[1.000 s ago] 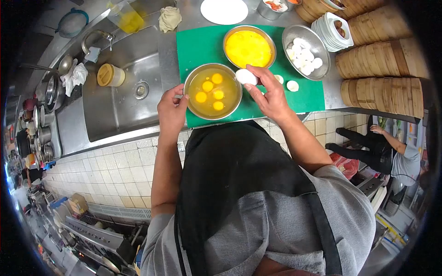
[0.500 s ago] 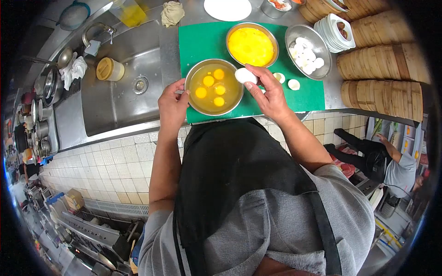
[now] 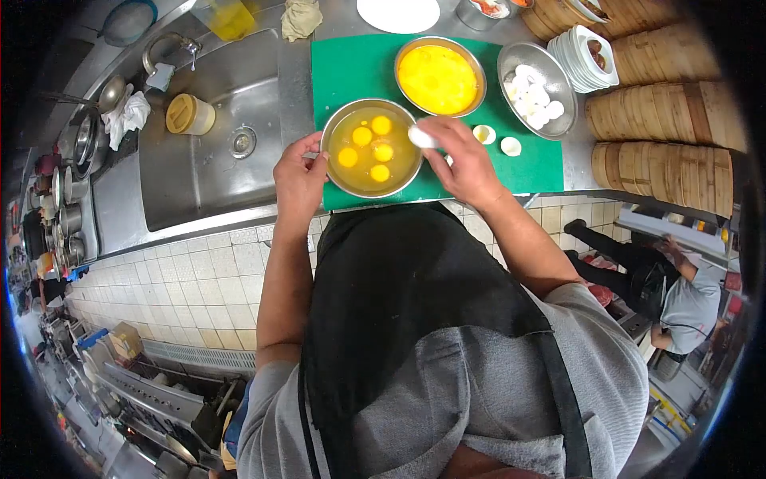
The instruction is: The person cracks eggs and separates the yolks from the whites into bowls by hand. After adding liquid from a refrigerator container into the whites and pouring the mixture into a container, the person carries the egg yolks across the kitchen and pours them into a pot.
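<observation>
A metal bowl of cracked eggs (image 3: 363,177) holds several whole yolks in clear whites, near the front edge of the green cutting board (image 3: 343,68). My left hand (image 3: 300,177) grips this bowl's left rim between thumb and fingers. At the right rim, my right hand (image 3: 463,164) holds a white egg (image 3: 423,137), slightly blurred by motion. Behind stands a second metal bowl of yellow egg (image 3: 440,78). Two pieces of eggshell (image 3: 511,146) lie on the board right of my right hand. A perforated metal bowl (image 3: 565,120) farther right contains several white eggs or shells.
A steel sink (image 3: 207,191) with a yellow-lidded tub (image 3: 190,114) is on the left. Bamboo steamers (image 3: 662,176) and stacked white dishes (image 3: 570,60) stand at the right. A white oval plate (image 3: 399,14) sits at the back. Another person (image 3: 670,291) works at the far right.
My right hand has tilted, and the egg has shifted slightly down against the bowl's right rim. My left hand stays on the bowl. The other person at the right has moved their arms.
</observation>
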Tool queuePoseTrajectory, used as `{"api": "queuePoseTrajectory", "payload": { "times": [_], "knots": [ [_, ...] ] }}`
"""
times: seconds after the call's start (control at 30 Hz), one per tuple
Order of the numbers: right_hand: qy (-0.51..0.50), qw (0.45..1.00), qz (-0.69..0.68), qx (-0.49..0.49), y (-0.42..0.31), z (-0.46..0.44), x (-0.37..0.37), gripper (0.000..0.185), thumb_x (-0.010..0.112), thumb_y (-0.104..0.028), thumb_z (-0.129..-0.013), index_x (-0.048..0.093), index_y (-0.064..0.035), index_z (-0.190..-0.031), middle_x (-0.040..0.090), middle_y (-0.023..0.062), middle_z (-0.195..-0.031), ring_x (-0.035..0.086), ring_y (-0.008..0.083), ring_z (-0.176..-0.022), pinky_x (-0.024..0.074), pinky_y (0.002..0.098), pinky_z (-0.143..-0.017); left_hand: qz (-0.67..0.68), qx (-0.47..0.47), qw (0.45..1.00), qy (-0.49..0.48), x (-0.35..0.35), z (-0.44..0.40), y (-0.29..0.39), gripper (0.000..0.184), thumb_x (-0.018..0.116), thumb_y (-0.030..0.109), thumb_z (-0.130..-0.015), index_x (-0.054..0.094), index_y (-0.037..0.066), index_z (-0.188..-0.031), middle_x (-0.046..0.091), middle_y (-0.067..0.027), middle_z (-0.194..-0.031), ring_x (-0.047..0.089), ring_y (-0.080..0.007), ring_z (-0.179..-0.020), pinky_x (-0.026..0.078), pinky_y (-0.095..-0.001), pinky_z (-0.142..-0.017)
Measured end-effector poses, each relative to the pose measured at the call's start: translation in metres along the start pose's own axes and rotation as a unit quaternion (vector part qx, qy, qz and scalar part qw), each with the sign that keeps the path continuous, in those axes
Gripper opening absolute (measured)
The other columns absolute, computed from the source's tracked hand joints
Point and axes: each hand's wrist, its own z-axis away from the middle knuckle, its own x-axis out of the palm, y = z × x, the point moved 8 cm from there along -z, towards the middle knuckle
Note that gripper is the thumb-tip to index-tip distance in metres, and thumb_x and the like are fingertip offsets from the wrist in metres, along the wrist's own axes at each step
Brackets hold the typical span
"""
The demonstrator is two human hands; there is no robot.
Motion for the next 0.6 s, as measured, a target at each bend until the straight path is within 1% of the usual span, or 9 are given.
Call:
{"api": "queuePoseTrajectory", "payload": {
  "times": [0.07,0.17,0.33,0.4,0.43,0.5,0.53,0.57,0.6],
  "knots": [
    [-0.071,0.997,0.002,0.041,0.013,0.005,0.012,0.038,0.068,-0.004,-0.083,0.060,-0.0040,-0.120,0.062,0.0162,-0.114,0.060,0.0341,-0.106,0.0492,0.0391,-0.091,0.000,0.001,1.000,0.001,0.000,0.000,-0.001,0.032,0.064,0.000,-0.086,0.063,0.000,-0.118,0.062,-0.0077,-0.096,0.061,-0.0109,-0.064,0.052,-0.0254,-0.056],
    [-0.008,1.000,-0.028,0.011,0.000,-0.001,0.001,0.037,0.068,-0.005,-0.083,0.060,-0.0043,-0.120,0.062,0.0165,-0.114,0.061,0.0334,-0.105,0.0499,0.0386,-0.089,0.007,0.002,1.000,0.003,-0.001,-0.001,-0.004,0.032,0.063,0.000,-0.086,0.063,0.000,-0.118,0.062,-0.0076,-0.095,0.061,-0.0105,-0.063,0.052,-0.0251,-0.056],
    [-0.050,0.996,-0.032,0.069,0.014,0.003,0.009,0.037,0.067,-0.005,-0.084,0.060,-0.0040,-0.120,0.063,0.0168,-0.112,0.061,0.0327,-0.103,0.0506,0.0370,-0.088,0.026,-0.010,1.000,-0.001,0.001,-0.002,-0.003,0.033,0.063,0.000,-0.085,0.064,0.002,-0.118,0.062,-0.0100,-0.100,0.062,-0.0137,-0.069,0.053,-0.0264,-0.056],
    [-0.056,0.991,-0.068,0.103,0.019,0.003,0.010,0.037,0.068,-0.006,-0.085,0.060,-0.0039,-0.121,0.063,0.0164,-0.112,0.062,0.0311,-0.104,0.0507,0.0359,-0.087,-0.157,0.137,0.977,0.045,-0.003,0.005,0.030,0.036,0.066,0.002,-0.082,0.064,0.005,-0.118,0.061,-0.0125,-0.110,0.064,-0.0225,-0.084,0.055,-0.0312,-0.070],
    [-0.061,0.980,-0.119,0.147,0.024,0.002,0.010,0.038,0.067,-0.006,-0.086,0.059,-0.0040,-0.123,0.063,0.0144,-0.113,0.062,0.0271,-0.104,0.0506,0.0345,-0.087,-0.157,0.137,0.977,0.044,-0.001,0.006,0.037,0.036,0.066,0.002,-0.082,0.064,0.005,-0.118,0.061,-0.0125,-0.110,0.064,-0.0225,-0.084,0.055,-0.0312,-0.070],
    [-0.063,0.965,-0.168,0.191,0.030,0.003,0.013,0.038,0.067,-0.007,-0.088,0.059,-0.0042,-0.125,0.064,0.0123,-0.115,0.062,0.0231,-0.105,0.0505,0.0330,-0.088,-0.244,0.288,0.924,0.060,0.011,0.016,0.078,0.041,0.071,0.006,-0.078,0.063,0.007,-0.119,0.059,-0.0132,-0.119,0.061,-0.0308,-0.101,0.052,-0.0354,-0.088],
    [-0.064,0.935,-0.257,0.236,0.036,0.006,0.021,0.038,0.065,-0.007,-0.090,0.058,-0.0039,-0.127,0.063,0.0094,-0.115,0.061,0.0175,-0.101,0.0508,0.0302,-0.085,-0.245,0.290,0.923,0.060,0.016,0.016,0.090,0.041,0.071,0.006,-0.078,0.063,0.007,-0.119,0.059,-0.0132,-0.119,0.061,-0.0308,-0.101,0.052,-0.0354,-0.088],
    [-0.065,0.895,-0.343,0.279,0.040,0.009,0.028,0.038,0.064,-0.008,-0.092,0.057,-0.0036,-0.129,0.063,0.0066,-0.115,0.061,0.0118,-0.096,0.0510,0.0275,-0.082,-0.198,0.318,0.927,-0.005,0.032,0.016,0.105,0.043,0.072,0.006,-0.078,0.063,0.007,-0.120,0.061,-0.0136,-0.118,0.062,-0.0297,-0.103,0.051,-0.0359,-0.090],
    [-0.065,0.895,-0.343,0.277,0.039,0.008,0.028,0.038,0.064,-0.008,-0.092,0.057,-0.0036,-0.129,0.063,0.0066,-0.115,0.061,0.0118,-0.096,0.0510,0.0275,-0.082,-0.149,0.344,0.924,-0.070,0.047,0.019,0.115,0.045,0.073,0.006,-0.078,0.063,0.008,-0.122,0.063,-0.0140,-0.118,0.063,-0.0286,-0.105,0.050,-0.0365,-0.093]
  ]
}}
